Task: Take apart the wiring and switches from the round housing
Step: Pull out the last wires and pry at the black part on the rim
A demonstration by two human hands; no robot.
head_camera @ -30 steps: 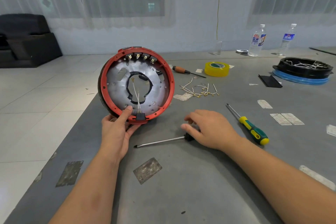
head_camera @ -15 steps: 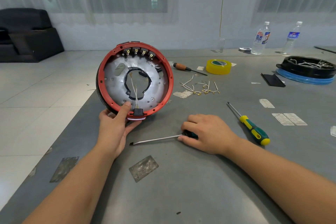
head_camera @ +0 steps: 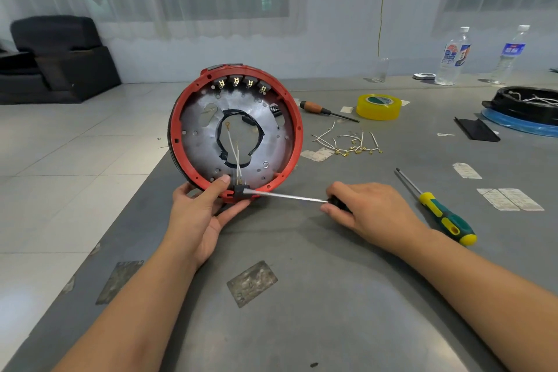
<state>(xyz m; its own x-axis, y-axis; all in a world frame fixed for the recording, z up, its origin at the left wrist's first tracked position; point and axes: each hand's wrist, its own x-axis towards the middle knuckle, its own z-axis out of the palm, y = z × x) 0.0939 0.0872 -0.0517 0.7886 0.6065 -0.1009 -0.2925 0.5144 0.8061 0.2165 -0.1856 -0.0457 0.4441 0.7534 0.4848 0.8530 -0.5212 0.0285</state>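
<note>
Screwdriver tip at the housing's connector

Left hand (head_camera: pixel 205 214) grips the upright round housing (head_camera: pixel 237 130) (open face toward camera); right hand (head_camera: pixel 367 208) grasps a screwdriver (head_camera: pixel 287 197), shaft pointing left.

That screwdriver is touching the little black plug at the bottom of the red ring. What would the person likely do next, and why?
Probably lever the tip gently against the black connector to pry it off the round housing. The right hand grips the screwdriver, whose tip meets it, while the left hand steadies the rim and white wires still run in.
</note>
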